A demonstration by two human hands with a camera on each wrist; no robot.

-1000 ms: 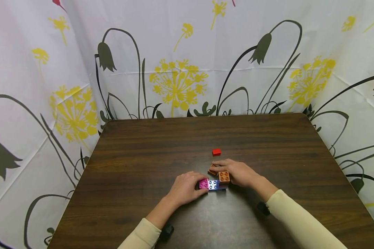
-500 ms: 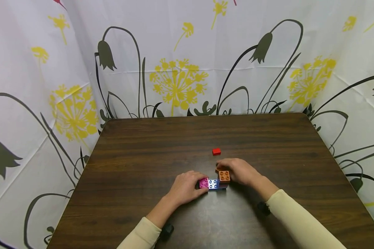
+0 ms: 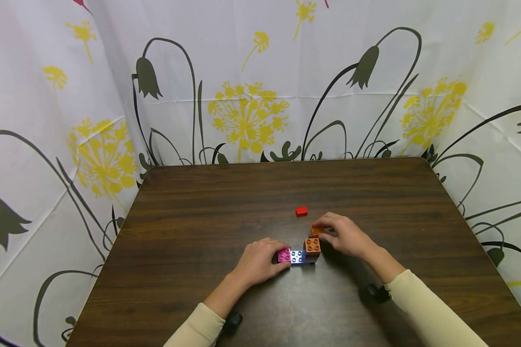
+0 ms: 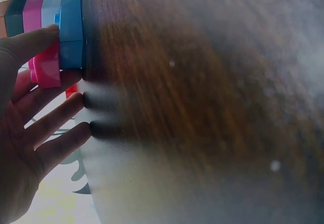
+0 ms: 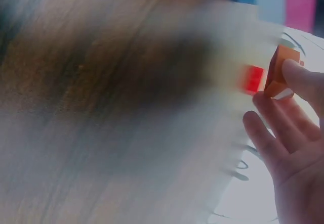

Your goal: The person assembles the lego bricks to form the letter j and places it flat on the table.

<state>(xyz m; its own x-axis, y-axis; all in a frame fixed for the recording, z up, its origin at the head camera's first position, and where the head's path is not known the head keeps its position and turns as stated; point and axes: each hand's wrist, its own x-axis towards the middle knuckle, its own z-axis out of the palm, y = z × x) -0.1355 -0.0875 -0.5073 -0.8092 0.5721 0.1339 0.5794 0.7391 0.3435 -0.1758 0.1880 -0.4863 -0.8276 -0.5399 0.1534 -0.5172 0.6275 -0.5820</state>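
Observation:
My left hand [image 3: 257,260] grips the pink brick [image 3: 284,255] at the left end of a small brick build, its thumb on the near side. Below that pink brick is a blue brick [image 4: 71,34]; its bare middle studs [image 3: 297,257] shine pale. At the build's right end rises a stack of light blue, pink, teal and orange, with an orange brick [image 3: 312,246] on top. Just behind the stack, my right hand [image 3: 345,236] pinches a loose orange brick [image 5: 276,72] between thumb and fingers. In the right wrist view it appears raised off the table.
A red brick [image 3: 301,211] lies by itself farther back on the dark wooden table [image 3: 199,202]. Behind the table hangs a white flower-patterned curtain [image 3: 178,120]. Each wrist carries a small black camera.
My right hand has taken hold of the loose orange brick and moved it rightward and slightly back, behind the stack. The left hand and the build have stayed put.

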